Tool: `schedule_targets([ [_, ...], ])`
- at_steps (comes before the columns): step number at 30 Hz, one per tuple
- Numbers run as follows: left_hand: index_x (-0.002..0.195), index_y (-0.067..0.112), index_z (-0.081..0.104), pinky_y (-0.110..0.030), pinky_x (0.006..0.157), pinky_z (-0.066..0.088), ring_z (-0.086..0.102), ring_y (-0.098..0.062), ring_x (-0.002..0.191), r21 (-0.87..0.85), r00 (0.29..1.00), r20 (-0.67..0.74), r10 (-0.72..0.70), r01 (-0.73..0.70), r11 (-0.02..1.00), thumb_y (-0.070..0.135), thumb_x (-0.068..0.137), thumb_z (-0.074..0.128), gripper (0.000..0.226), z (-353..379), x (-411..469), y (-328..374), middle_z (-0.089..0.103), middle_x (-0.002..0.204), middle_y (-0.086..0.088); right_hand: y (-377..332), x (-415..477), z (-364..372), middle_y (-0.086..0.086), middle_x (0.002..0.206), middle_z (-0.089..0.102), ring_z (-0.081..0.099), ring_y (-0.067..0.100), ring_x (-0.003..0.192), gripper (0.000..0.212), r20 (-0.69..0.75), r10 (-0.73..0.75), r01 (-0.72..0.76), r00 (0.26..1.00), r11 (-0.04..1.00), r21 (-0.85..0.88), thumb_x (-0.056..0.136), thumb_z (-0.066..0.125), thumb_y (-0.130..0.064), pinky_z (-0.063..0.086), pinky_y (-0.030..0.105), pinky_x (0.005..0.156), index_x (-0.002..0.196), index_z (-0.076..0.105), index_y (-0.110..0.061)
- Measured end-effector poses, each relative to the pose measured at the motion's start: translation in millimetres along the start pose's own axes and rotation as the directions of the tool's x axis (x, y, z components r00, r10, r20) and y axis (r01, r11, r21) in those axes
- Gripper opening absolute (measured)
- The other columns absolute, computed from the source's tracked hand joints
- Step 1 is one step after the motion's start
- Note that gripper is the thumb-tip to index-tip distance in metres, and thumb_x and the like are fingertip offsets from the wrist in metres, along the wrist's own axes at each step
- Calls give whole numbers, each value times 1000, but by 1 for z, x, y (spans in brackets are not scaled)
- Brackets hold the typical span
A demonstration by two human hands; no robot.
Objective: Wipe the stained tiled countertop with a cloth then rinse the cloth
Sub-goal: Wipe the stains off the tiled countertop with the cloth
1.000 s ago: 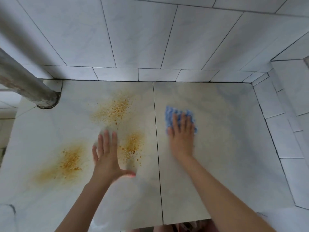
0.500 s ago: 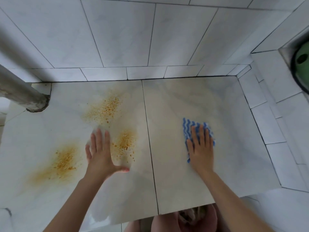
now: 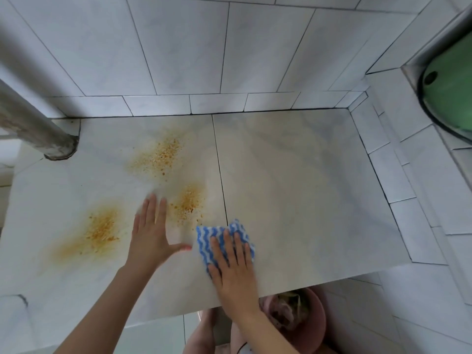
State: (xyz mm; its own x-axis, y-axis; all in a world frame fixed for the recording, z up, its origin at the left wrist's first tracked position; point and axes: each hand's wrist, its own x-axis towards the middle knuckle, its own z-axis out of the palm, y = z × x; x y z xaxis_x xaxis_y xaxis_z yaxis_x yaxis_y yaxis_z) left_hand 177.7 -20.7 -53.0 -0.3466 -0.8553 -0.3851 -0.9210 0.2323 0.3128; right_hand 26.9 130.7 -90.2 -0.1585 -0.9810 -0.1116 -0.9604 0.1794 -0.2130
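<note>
A home kitchen corner: stained tiled countertop (image 3: 306,200), white tiled walls (image 3: 178,47), a grey pipe (image 3: 30,126), a green basin (image 3: 452,98) alongside

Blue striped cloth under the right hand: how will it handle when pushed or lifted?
Probably floppy: the cloth bunches unevenly under the right hand. Likely light and thin, so it would droop if lifted. On the glossy countertop it probably slides easily.
</note>
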Motion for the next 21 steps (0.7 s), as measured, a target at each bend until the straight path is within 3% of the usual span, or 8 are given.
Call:
schedule_targets([
  [2, 147, 13, -6, -41, 117, -3, -17, -21, 142, -9, 1000, -4, 1, -1, 1000, 70, 52, 68, 133, -1, 0, 0, -14, 155, -9, 26, 1, -1, 3, 159, 11, 7, 25, 146, 54, 14, 8, -8, 1000, 1000, 3, 100, 23, -43, 15, 44, 113, 151, 16, -25],
  [8, 147, 16, -8, -38, 116, -5, -17, -19, 142, -39, 999, -33, 13, -14, 999, 70, 54, 67, 131, 2, -2, -2, -14, 155, -6, 120, -10, -15, 17, 157, 11, 7, 34, 145, 56, -65, 357, -361, 932, 929, -79, 102, 13, -40, 19, 49, 114, 149, 23, -11],
  [13, 147, 16, -7, -37, 116, -6, -17, -18, 142, -50, 999, -49, 16, -18, 999, 68, 53, 68, 131, 3, -2, -2, -13, 155, -5, 86, -14, -13, 19, 155, 18, 13, 36, 144, 55, -113, 525, -528, 844, 849, 1, 100, 20, -35, 20, 51, 114, 148, 23, -8],
  [21, 148, 16, -3, -37, 115, -5, -15, -17, 142, -32, 999, -52, 3, -5, 999, 68, 52, 69, 131, 3, -2, -1, -12, 156, -6, -21, -28, 5, 9, 159, 10, 10, 26, 146, 55, -3, 200, -199, 980, 979, 45, 101, 25, -39, 12, 43, 114, 151, 14, -19],
])
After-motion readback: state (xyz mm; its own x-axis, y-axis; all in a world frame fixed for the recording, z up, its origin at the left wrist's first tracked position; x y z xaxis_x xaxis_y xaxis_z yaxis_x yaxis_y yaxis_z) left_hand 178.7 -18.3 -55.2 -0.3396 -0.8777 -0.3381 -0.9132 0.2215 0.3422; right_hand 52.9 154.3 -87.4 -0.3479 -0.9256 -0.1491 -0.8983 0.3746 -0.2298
